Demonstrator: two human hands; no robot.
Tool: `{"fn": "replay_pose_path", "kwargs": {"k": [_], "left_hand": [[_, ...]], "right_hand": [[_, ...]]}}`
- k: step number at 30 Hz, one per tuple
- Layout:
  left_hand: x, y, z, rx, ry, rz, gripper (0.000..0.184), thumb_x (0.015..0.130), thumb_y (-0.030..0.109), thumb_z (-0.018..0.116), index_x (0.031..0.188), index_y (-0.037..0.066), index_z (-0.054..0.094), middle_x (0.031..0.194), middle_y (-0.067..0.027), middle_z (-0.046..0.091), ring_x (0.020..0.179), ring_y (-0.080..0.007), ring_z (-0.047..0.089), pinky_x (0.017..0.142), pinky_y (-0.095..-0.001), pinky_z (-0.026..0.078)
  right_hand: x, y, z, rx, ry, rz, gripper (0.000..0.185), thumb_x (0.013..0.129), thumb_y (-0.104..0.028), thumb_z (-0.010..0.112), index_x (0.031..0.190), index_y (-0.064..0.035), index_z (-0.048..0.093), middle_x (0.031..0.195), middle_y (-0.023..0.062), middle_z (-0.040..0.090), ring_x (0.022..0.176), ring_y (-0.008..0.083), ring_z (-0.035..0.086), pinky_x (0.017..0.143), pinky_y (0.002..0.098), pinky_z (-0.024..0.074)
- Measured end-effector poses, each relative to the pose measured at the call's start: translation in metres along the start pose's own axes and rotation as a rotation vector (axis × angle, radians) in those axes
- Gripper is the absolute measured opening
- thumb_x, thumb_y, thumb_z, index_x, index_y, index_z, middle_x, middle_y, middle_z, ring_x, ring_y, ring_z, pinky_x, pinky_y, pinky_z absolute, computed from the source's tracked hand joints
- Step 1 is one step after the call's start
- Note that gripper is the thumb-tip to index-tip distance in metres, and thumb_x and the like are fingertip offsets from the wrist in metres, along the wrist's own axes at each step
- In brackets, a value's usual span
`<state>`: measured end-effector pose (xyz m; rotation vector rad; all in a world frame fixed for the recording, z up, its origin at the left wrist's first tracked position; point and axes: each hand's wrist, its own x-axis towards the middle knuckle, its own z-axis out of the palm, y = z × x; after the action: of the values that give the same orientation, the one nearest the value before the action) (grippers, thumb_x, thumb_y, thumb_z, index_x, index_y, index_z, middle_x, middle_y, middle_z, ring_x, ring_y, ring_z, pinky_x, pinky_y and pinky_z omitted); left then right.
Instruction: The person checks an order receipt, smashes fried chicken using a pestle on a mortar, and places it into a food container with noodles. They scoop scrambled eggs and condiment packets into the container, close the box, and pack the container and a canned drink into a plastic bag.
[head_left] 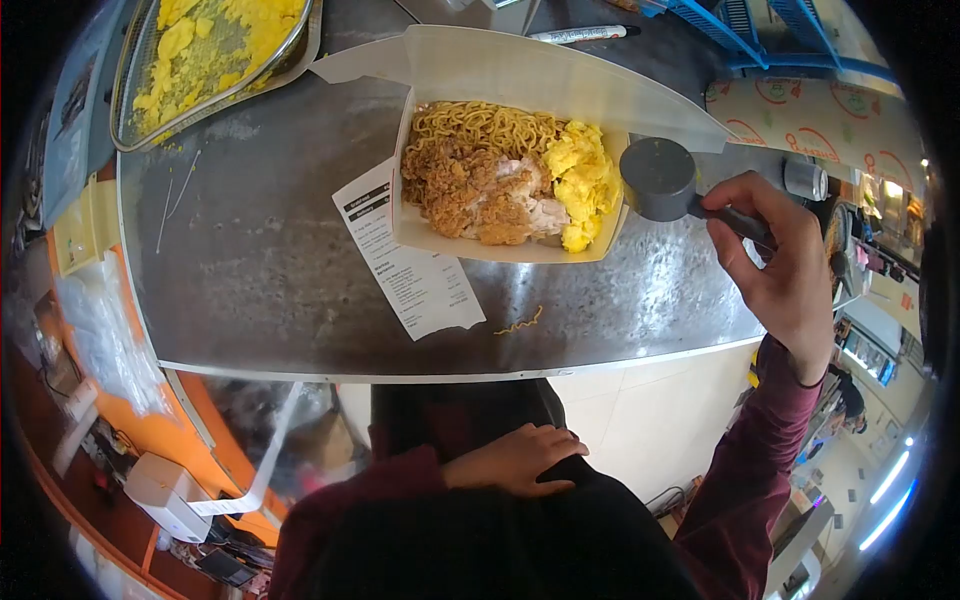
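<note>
My right hand (775, 255) grips the handle of a dark grey measuring cup (657, 178) at the right end of an open paper food box (420, 225). In the box, noodles (480, 125) lie along the back, and pieces of browned fried chicken (460, 190) sit in front of them. Scrambled egg (580, 185) fills the box's right end, close to the cup. Whether the cup holds anything I cannot tell. My left hand (520, 460) rests against my dark clothing below the table edge, fingers stretched out, holding nothing.
A printed receipt (415, 285) lies partly under the box. A wire-mesh basket (210, 112) with more egg stands at the back left. A marker (585, 34), a blue rack (735, 35) and a printed paper roll (820, 120) are at the back. A stray noodle (520, 322) lies near the front edge.
</note>
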<state>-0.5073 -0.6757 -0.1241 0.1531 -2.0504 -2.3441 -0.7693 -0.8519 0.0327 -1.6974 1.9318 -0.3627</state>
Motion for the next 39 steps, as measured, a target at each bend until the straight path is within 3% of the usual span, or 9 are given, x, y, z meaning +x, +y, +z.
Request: {"fn": "replay_pose_path", "kwargs": {"k": [5, 9, 12, 15, 16, 20, 26, 33, 39], "left_hand": [[0.011, 0.001, -0.002, -0.032, 0.026, 0.007, 0.048, 0.091, 0.034, 0.064, 0.13, 0.01, 0.049, 0.123, -0.0139, 0.057, 0.111, -0.0311, 0.056, 0.09, -0.045, 0.044], [0.02, 0.003, -0.006, -0.091, 0.058, 0.031, 0.046, 0.091, 0.029, 0.065, 0.13, 0.009, 0.049, 0.122, -0.0146, 0.057, 0.112, -0.0322, 0.056, 0.093, -0.0443, 0.045], [0.032, 0.004, -0.014, -0.195, 0.165, 0.052, 0.042, 0.092, 0.022, 0.064, 0.129, 0.006, 0.05, 0.123, -0.0146, 0.057, 0.112, -0.0304, 0.056, 0.097, -0.0422, 0.045], [0.045, 0.02, -0.028, -0.312, 0.289, 0.018, 0.039, 0.093, 0.017, 0.063, 0.128, 0.004, 0.051, 0.122, -0.0138, 0.057, 0.111, -0.0269, 0.057, 0.099, -0.0397, 0.046], [0.048, 0.025, -0.033, -0.29, 0.325, 0.027, 0.039, 0.093, 0.016, 0.062, 0.129, 0.004, 0.051, 0.122, -0.0123, 0.057, 0.109, -0.0235, 0.056, 0.098, -0.0383, 0.046], [0.067, 0.03, -0.03, -0.354, 0.502, 0.106, 0.031, 0.094, 0.014, 0.06, 0.123, 0.005, 0.053, 0.115, -0.0093, 0.057, 0.097, -0.0194, 0.059, 0.087, -0.0335, 0.048], [0.084, 0.022, -0.027, -0.493, 0.589, 0.059, 0.038, 0.097, 0.013, 0.053, 0.133, 0.003, 0.048, 0.124, -0.0081, 0.057, 0.109, -0.017, 0.057, 0.095, -0.0333, 0.045], [0.114, 0.012, -0.049, -0.914, 0.771, 0.119, 0.047, 0.1, 0.019, 0.04, 0.145, 0.003, 0.039, 0.138, -0.0128, 0.051, 0.122, -0.0211, 0.054, 0.096, -0.0346, 0.044], [0.129, 0.026, -0.077, -1.296, 0.875, 0.359, 0.055, 0.097, 0.019, 0.043, 0.148, 0.003, 0.032, 0.147, -0.0136, 0.043, 0.133, -0.026, 0.046, 0.104, -0.0425, 0.041]], "right_hand": [[0.01, 0.002, 0.004, -0.128, -0.111, -0.253, 0.016, 0.079, 0.001, 0.067, 0.095, -0.0015, 0.064, 0.085, 0.0119, 0.068, 0.078, 0.0247, 0.071, 0.066, 0.032, 0.0526], [0.018, -0.012, 0.007, -0.43, -0.272, -0.278, 0.013, 0.081, -0.005, 0.067, 0.093, -0.0036, 0.065, 0.08, 0.012, 0.066, 0.076, 0.0253, 0.07, 0.064, 0.0332, 0.0518], [0.029, -0.009, 0.003, -0.426, -0.208, -0.374, 0.012, 0.081, -0.006, 0.068, 0.092, -0.0042, 0.066, 0.078, 0.0115, 0.066, 0.07, 0.0258, 0.068, 0.064, 0.0342, 0.0514], [0.038, -0.016, -0.012, -0.253, -0.309, -0.269, 0.011, 0.08, -0.007, 0.068, 0.091, -0.0053, 0.067, 0.075, 0.0123, 0.065, 0.069, 0.0278, 0.066, 0.065, 0.0363, 0.0507], [0.038, -0.024, -0.016, -0.209, -0.368, -0.226, 0.012, 0.08, -0.009, 0.068, 0.091, -0.005, 0.067, 0.075, 0.0135, 0.064, 0.072, 0.0319, 0.064, 0.068, 0.04, 0.0507], [0.039, -0.012, -0.005, -0.436, -0.319, -0.494, 0.011, 0.08, -0.012, 0.067, 0.087, -0.0038, 0.065, 0.075, 0.0158, 0.064, 0.076, 0.0353, 0.064, 0.071, 0.0441, 0.0502], [0.045, -0.012, 0.003, -0.524, -0.276, -0.641, 0.01, 0.079, -0.013, 0.066, 0.083, -0.0037, 0.062, 0.075, 0.0176, 0.064, 0.079, 0.0378, 0.063, 0.07, 0.0467, 0.0493], [0.046, -0.005, 0.006, -0.554, -0.341, -0.726, 0.011, 0.075, -0.011, 0.067, 0.082, -0.0028, 0.064, 0.076, 0.018, 0.064, 0.079, 0.0372, 0.064, 0.07, 0.0456, 0.0501], [0.048, -0.006, 0.009, -0.655, -0.415, -0.842, 0.011, 0.069, -0.011, 0.067, 0.075, -0.0023, 0.066, 0.074, 0.0174, 0.066, 0.075, 0.0372, 0.065, 0.068, 0.0458, 0.0509]]}}
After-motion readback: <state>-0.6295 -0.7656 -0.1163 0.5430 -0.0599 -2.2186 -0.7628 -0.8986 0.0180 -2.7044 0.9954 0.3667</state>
